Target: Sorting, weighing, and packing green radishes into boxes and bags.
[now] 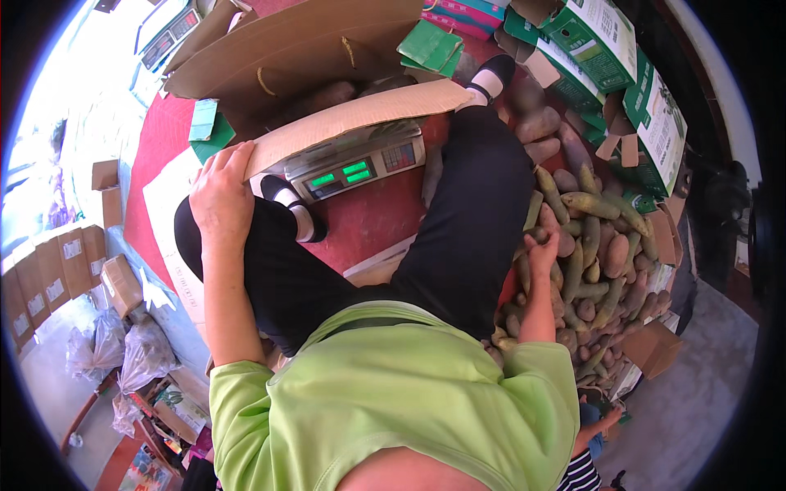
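Note:
My left hand grips the near flap of an open brown cardboard box, which rests on a grey weighing scale with a lit green display. Long brown roots lie inside the box. My right hand reaches down into a heap of brown and greenish sweet potatoes on my right; its fingers are curled on one root. My legs in black trousers and black shoes with white socks straddle the scale on a red floor mat.
Green-and-white cartons stand stacked behind the heap. Brown boxes and clear plastic bags sit at the left. A small cardboard box lies at the heap's near edge. Another person's hand shows at the bottom right.

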Motion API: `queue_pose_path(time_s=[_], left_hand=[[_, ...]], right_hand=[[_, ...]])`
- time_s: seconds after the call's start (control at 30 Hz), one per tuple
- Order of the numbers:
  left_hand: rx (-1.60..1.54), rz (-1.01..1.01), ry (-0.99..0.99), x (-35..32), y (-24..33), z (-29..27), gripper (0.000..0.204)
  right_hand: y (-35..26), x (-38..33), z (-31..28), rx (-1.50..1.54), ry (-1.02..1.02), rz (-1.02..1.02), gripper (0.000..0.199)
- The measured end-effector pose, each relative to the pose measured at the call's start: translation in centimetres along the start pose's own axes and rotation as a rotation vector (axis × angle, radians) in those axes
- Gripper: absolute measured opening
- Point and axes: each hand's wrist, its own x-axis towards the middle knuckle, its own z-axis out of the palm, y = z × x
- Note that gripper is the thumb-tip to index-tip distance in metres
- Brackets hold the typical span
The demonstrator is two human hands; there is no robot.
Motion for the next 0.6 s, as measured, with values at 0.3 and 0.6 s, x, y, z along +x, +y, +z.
queue_pose_path(time_s=[0.3, 0.6], left_hand=[[-0.025, 0.022, 0.022, -0.2, -0.1, 0.1, 0.034], [-0.021, 0.017, 0.008, -0.2, 0.2, -0.2, 0.035]], right_hand=[[-25.5, 2.2, -6.9, 0.514, 0.089, -0.584, 0.045], [-42.7, -0.9, -6.2, 0.975, -0.181, -0.888, 0.035]])
